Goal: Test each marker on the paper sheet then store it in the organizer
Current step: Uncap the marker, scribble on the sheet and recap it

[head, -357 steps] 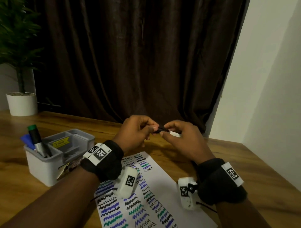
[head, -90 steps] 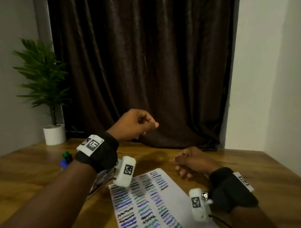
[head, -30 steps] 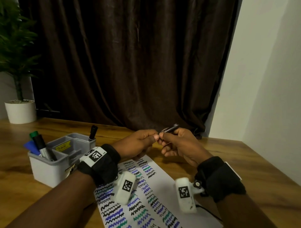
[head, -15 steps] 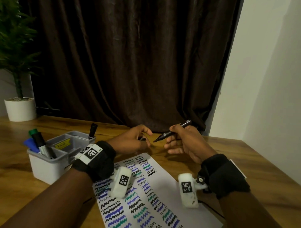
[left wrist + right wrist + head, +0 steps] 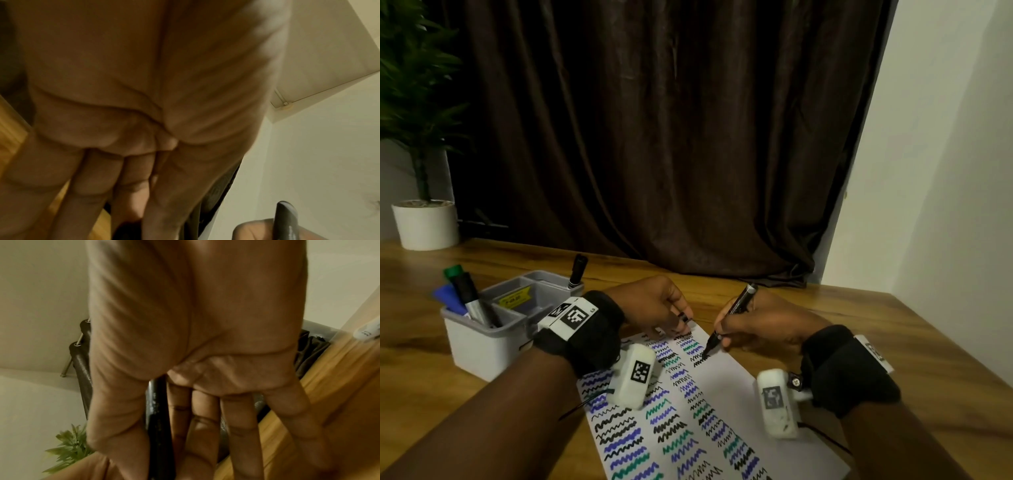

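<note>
My right hand (image 5: 726, 334) grips a thin black marker (image 5: 732, 315), uncapped, its tip touching the white paper sheet (image 5: 726, 387) beside a fresh black zigzag. The marker's barrel (image 5: 156, 415) shows between thumb and fingers in the right wrist view. My left hand (image 5: 674, 317) rests on the sheet's far edge and pinches the small black cap (image 5: 684, 317). The sheet carries several rows of black, blue and green squiggles. To the left stands the grey organizer (image 5: 482, 339) with a green-capped marker (image 5: 464, 294), a blue one (image 5: 446, 299) and a thin black pen (image 5: 577, 270) in it.
A white pot (image 5: 424, 224) with a green plant stands at the back left of the wooden table (image 5: 893, 342). A dark brown curtain (image 5: 671, 137) hangs behind, and a white wall closes the right side. The table's right edge runs close to my right arm.
The hands pulled the cap off and parted. My right hand dropped the marker tip onto the sheet, and my left hand settled on the paper's far edge with the cap.
</note>
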The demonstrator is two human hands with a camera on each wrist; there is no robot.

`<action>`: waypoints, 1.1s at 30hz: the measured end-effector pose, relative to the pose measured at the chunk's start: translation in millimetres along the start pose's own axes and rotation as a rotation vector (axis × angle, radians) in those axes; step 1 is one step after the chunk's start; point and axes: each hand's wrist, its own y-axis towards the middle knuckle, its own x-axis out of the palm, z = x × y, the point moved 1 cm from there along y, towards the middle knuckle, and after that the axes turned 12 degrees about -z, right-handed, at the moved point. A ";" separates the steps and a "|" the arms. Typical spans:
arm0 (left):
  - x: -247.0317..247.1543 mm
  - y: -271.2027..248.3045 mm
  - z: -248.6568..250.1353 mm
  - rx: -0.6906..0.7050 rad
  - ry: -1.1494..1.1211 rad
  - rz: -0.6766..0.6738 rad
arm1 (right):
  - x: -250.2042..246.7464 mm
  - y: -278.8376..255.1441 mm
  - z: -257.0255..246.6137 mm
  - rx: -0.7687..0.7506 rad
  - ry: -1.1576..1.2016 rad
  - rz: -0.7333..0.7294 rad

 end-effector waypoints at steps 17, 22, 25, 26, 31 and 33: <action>-0.5 5.4 -1.0 -0.063 0.044 -0.023 | 2.3 5.0 -1.9 -0.051 -0.202 -0.075; -1.4 6.9 -3.4 -0.055 0.036 -0.020 | 1.6 5.8 -0.9 -0.052 -0.206 -0.079; -1.4 6.8 -2.9 -0.054 0.029 -0.024 | 0.5 6.1 0.5 -0.057 -0.185 -0.073; -1.3 6.7 -2.9 -0.054 0.029 -0.023 | 0.2 6.4 1.3 -0.055 -0.179 -0.069; -0.6 6.1 -3.0 -0.049 0.043 -0.020 | -0.2 7.7 3.5 -0.039 -0.199 -0.064; -0.8 6.0 -3.1 -0.051 0.042 -0.019 | -0.2 7.2 2.8 -0.044 -0.200 -0.058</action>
